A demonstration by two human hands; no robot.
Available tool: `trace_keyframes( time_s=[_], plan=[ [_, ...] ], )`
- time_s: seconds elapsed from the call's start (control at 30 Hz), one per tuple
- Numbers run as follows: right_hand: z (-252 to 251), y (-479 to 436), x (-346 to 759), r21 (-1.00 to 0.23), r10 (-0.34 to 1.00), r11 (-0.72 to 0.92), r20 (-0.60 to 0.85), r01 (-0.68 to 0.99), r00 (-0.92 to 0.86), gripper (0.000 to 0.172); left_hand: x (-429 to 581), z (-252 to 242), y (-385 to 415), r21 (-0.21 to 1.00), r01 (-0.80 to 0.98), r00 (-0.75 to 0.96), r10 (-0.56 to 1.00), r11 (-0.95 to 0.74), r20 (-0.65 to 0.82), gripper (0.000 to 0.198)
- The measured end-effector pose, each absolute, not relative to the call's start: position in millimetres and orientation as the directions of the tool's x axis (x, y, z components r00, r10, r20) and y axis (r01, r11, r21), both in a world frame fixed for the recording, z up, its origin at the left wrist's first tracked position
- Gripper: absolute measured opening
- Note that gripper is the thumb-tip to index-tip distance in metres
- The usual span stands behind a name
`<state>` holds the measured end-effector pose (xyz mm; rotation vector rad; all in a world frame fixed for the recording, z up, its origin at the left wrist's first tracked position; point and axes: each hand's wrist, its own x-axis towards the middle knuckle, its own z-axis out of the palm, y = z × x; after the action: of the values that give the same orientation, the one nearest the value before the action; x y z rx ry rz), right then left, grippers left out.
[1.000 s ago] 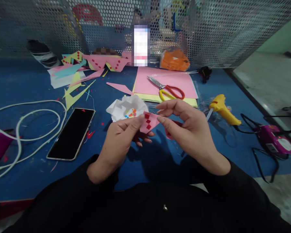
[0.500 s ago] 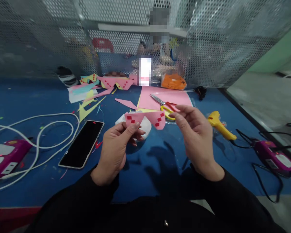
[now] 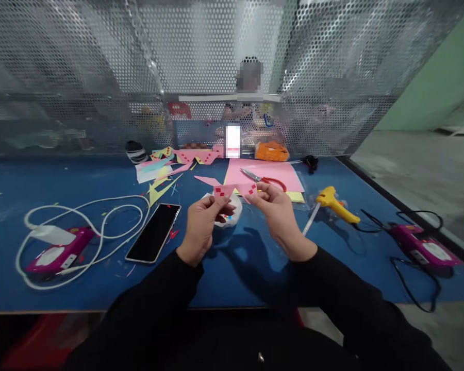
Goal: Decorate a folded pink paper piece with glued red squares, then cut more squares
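Between both hands is a pink paper strip [image 3: 234,188] with a notched lower edge and small red squares stuck near its two ends. My left hand [image 3: 205,222] pinches its left end between thumb and fingers. The right end is pinched by my right hand [image 3: 280,219]. Just under the strip sits a white round container [image 3: 232,214], partly hidden by my left fingers. Beyond the strip, scissors [image 3: 265,179] with a red handle lie on pink paper sheets [image 3: 235,167]; my right hand covers part of their handles.
A yellow glue gun [image 3: 338,205] lies to the right, wired to a purple power strip [image 3: 423,247]. On the left are a phone [image 3: 154,233], a white cable [image 3: 100,239] and another purple power strip [image 3: 64,252]. Paper scraps [image 3: 160,180] and an orange packet [image 3: 271,151] lie farther back.
My right hand has moved in and taken hold of the strip's right end, where before it was off to the right of it. The view has shifted upward.
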<state>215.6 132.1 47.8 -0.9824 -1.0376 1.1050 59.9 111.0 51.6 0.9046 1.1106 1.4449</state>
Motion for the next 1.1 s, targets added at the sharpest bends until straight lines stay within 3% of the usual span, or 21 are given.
trace_keyframes(
  time_s=[0.2,0.5,1.1],
  plan=[
    [45,131,218,-0.957,0.971,0.207,0.176,-0.205,0.159,0.037,59,52,112,0.959,-0.283,-0.116,0.993,-0.025,-0.008,0.049],
    [42,127,218,-0.959,0.974,0.211,0.191,-0.189,0.120,0.040,55,43,117,0.971,-0.219,-0.206,0.977,-0.099,0.054,0.031],
    [41,128,221,-0.960,0.965,0.237,0.215,-0.151,0.148,0.039,52,46,116,0.978,-0.185,-0.203,0.977,-0.097,0.058,0.040]
  ],
)
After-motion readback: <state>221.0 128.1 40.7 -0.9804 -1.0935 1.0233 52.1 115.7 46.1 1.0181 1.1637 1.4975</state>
